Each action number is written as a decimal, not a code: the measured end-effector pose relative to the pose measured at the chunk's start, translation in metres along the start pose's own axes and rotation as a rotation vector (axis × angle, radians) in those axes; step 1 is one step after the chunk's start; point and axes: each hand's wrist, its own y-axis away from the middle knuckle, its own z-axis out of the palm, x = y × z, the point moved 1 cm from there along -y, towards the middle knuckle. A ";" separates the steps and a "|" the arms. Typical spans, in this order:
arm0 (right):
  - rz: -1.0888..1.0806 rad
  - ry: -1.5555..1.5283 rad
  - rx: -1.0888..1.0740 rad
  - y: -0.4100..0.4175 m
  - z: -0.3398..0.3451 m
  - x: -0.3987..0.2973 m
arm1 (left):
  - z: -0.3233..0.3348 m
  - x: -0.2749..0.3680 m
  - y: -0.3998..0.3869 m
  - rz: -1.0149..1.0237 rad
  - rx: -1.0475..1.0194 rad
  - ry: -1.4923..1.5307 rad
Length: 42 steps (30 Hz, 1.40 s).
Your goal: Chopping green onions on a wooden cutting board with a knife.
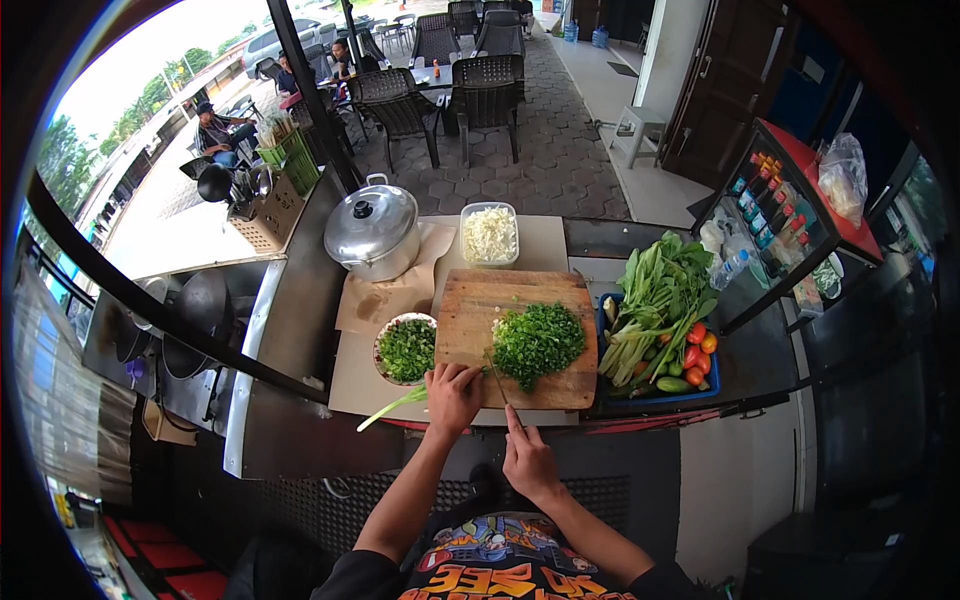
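Observation:
On the wooden cutting board [469, 307] lies a heap of finely chopped green onions [541, 341]. My left hand [452, 397] grips a bunch of green onions [396, 407] at the board's lower left, their pale ends pointing out to the left. A kitchen knife [498, 381] is in my right hand [529, 459], its blade over the board beside the cut end of the bunch and left of the heap. Just left of the board, a patterned bowl [380, 369] holds more chopped greens [407, 349]. The exact contact between blade and stalks is too small to tell.
A plastic tub of shredded cabbage [489, 234] and a lidded aluminium pot [373, 229] stand behind. At right, a blue tray [712, 375] holds leafy greens, tomatoes and cucumber, near a glass case with bottles [772, 202]. Woks [196, 322] sit left; several people are seated beyond.

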 end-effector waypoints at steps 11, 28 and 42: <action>0.031 -0.058 0.033 0.005 -0.007 0.008 | -0.014 -0.006 0.003 0.083 -0.188 0.091; -0.029 -0.018 0.003 0.027 -0.007 0.008 | -0.002 0.003 0.014 0.153 -0.025 0.094; 0.065 0.115 -0.103 0.035 0.008 0.004 | -0.005 0.015 0.011 0.085 -0.055 0.053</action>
